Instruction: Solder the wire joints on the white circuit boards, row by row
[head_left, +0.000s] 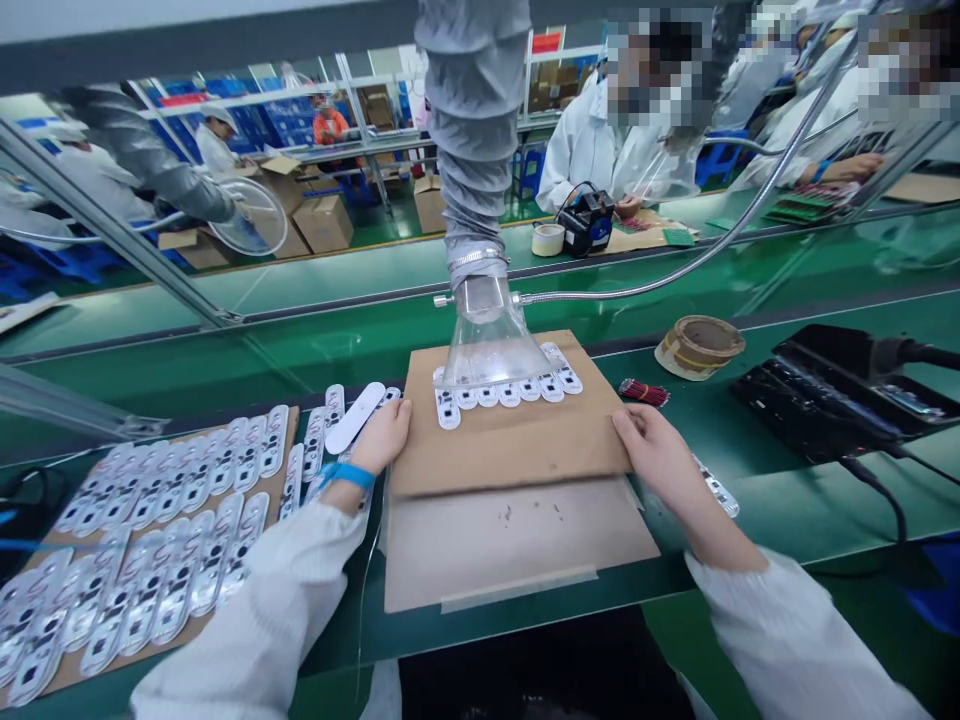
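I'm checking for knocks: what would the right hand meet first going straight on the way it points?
The cardboard sheet, whose edge the right hand holds; across its top, the nearest white strip probably comes next, though depth is unclear.

The cardboard sheet (pixel 510 455) was positioned between the left hand (pixel 382 436) and right hand (pixel 652 445), over the base sheet (pixel 517 545), with the row of modules (pixel 509 394) on its far half below the hood (pixel 491 350), the loaded panel (pixel 288 462) left, and the tape roll (pixel 697 360) and electrical unit (pixel 832 390) right.
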